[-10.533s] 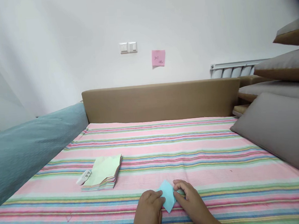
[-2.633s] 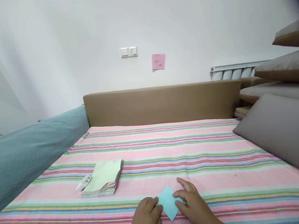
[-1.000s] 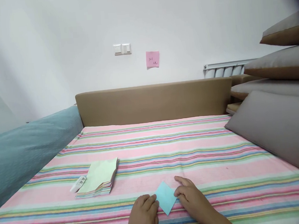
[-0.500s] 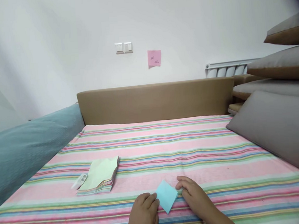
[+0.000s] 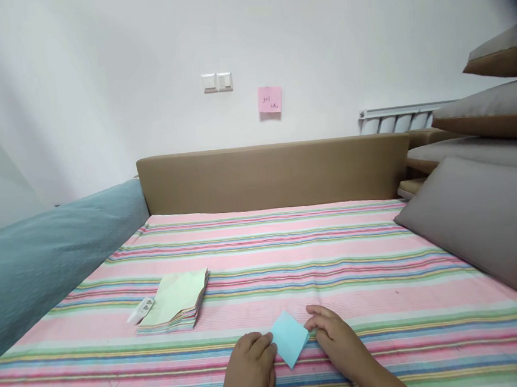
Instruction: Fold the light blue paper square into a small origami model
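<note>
A small light-blue paper square [image 5: 289,343] lies as a diamond on the striped sheet [image 5: 291,262] near the front edge. My left hand [image 5: 251,370] rests at its left corner, fingers curled and pinching the paper's edge. My right hand [image 5: 337,342] sits at the right corner, fingertips bent and pressing that corner. Further left lies a stack of coloured paper squares [image 5: 177,301] with a pale green sheet on top.
A small white object [image 5: 140,311] lies beside the stack. A teal blanket [image 5: 44,258] runs along the left, grey cushions [image 5: 480,224] pile up on the right, and a tan headboard [image 5: 275,174] closes the far side. A pink note [image 5: 269,100] hangs on the wall.
The blue paper has stayed between both hands. My right fingers drew back slightly from over the paper to its right corner; the camera shifted a little.
</note>
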`<state>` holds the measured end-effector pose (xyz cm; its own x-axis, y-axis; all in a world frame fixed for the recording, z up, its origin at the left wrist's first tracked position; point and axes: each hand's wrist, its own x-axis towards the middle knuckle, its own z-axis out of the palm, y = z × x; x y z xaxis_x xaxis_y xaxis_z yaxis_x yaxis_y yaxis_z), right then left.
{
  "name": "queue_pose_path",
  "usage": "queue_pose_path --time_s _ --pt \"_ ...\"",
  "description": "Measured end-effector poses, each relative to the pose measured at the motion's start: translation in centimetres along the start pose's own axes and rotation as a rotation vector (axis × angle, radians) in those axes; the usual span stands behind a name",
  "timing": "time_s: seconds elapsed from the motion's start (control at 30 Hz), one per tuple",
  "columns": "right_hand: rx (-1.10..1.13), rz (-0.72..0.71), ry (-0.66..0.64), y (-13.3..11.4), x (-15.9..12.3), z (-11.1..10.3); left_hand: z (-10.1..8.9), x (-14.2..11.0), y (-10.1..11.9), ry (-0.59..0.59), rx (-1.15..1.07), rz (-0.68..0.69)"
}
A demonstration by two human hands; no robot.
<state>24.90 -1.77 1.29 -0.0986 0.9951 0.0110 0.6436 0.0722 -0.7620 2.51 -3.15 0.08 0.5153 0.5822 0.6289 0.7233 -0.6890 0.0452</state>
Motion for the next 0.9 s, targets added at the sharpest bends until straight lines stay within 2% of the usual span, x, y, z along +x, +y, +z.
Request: queue_pose_path --time_s 0.53,0.9 --pt "-0.046 -0.063 -0.014 0.0 0.0 0.7 -0.2 0.0 0.1 -0.034 0.003 -0.014" --pt "-0.111 -0.112 0.045 -0.5 0.1 1.3 0.0 0.0 0.1 -0.035 -0.013 -0.015"
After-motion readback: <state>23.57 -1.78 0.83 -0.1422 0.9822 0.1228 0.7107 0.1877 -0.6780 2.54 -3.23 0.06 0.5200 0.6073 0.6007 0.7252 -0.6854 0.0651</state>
